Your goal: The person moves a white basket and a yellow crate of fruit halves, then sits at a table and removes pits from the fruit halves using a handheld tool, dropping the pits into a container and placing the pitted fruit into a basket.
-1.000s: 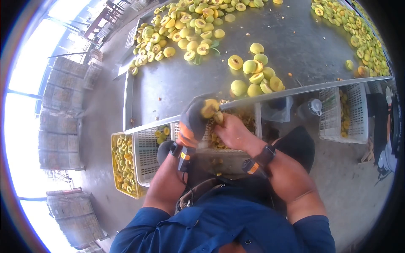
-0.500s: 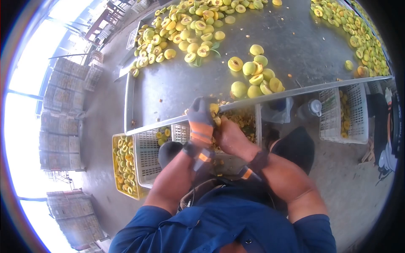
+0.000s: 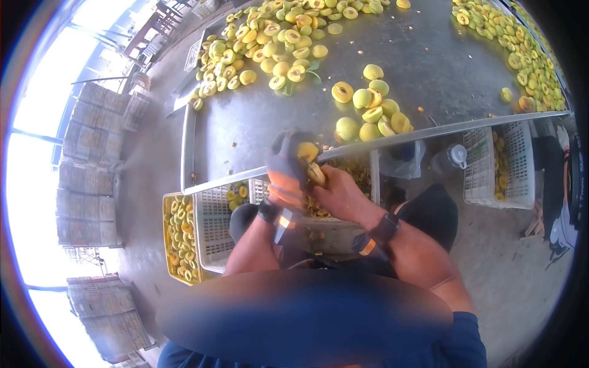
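Observation:
My left hand, in a dark grey and orange glove, closes on a yellow peach half just over the table's front edge. Close against it is my bare right hand, its fingers curled toward the fruit. A tan, elongated piece shows between the two hands; I cannot tell whether it is fruit or a tool. Below the hands, a crate of brown and yellow scraps is partly hidden. Several loose peaches and halves lie on the metal table just beyond my hands.
Heaps of peach halves cover the table's far left, with more at the far right. Beneath the edge stand a yellow crate, a white crate and another white crate. A clear jug is near it. Stacked crates line the left.
Both hands have shifted slightly, and the fruit in the left hand is turned more into view. The left forearm has swung a little. The fruit on the table stays put.

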Available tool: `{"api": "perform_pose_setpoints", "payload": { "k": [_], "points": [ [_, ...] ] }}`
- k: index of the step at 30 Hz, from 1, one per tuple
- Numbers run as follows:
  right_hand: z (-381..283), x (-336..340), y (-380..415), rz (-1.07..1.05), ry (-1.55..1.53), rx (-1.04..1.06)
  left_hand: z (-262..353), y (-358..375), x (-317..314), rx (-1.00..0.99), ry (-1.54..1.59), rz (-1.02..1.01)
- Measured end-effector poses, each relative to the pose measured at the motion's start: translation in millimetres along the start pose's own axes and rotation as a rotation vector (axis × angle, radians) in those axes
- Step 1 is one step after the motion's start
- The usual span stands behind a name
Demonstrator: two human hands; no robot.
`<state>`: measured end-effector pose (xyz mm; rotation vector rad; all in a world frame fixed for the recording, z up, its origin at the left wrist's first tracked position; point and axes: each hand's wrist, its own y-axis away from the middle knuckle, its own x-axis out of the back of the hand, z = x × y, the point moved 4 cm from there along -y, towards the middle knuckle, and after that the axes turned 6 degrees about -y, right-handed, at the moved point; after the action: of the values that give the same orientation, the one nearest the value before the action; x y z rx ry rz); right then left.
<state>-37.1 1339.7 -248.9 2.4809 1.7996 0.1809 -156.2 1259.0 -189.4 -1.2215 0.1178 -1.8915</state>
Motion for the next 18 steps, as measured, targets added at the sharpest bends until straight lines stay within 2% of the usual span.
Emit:
{"api": "perform_pose_setpoints", "payload": {
  "k": [3, 6, 8, 10, 12, 14, 15, 16, 18],
  "points": [
    [0, -11, 0, -0.151, -0.108, 0.156, -18, 5, -12, -0.026, 0.019, -0.037],
    [-8, -13, 11, -0.492, -0.372, -0.235, -11, 8, -3, -0.08, 0.211, -0.134],
    [-17, -13, 18, -0.549, -0.51, -0.309, -18, 13, 1, 0.074, 0.27, -0.194],
    [-17, -16, 20, -0.59, -0.552, -0.347, -13, 16, 17, -0.101, -0.013, -0.085],
    [-3, -19, 22, -0.6, -0.509, -0.352, -57, 38, 38, 0.02, -0.241, 0.066],
    [10, -19, 24, -0.609, -0.575, -0.386, -134, 66, 62, 0.233, -0.348, 0.227],
    [17, -19, 24, -0.613, -0.608, -0.402, -152, 75, 87, 0.426, -0.127, 0.327],
    [39, -23, 19, -0.529, -0.373, -0.384, -168, 87, 110, 0.613, 0.1, 0.425],
    [83, -28, 14, -0.329, 0.085, -0.342, -195, 108, 152, 0.819, 0.217, 0.482]
  ]
}}
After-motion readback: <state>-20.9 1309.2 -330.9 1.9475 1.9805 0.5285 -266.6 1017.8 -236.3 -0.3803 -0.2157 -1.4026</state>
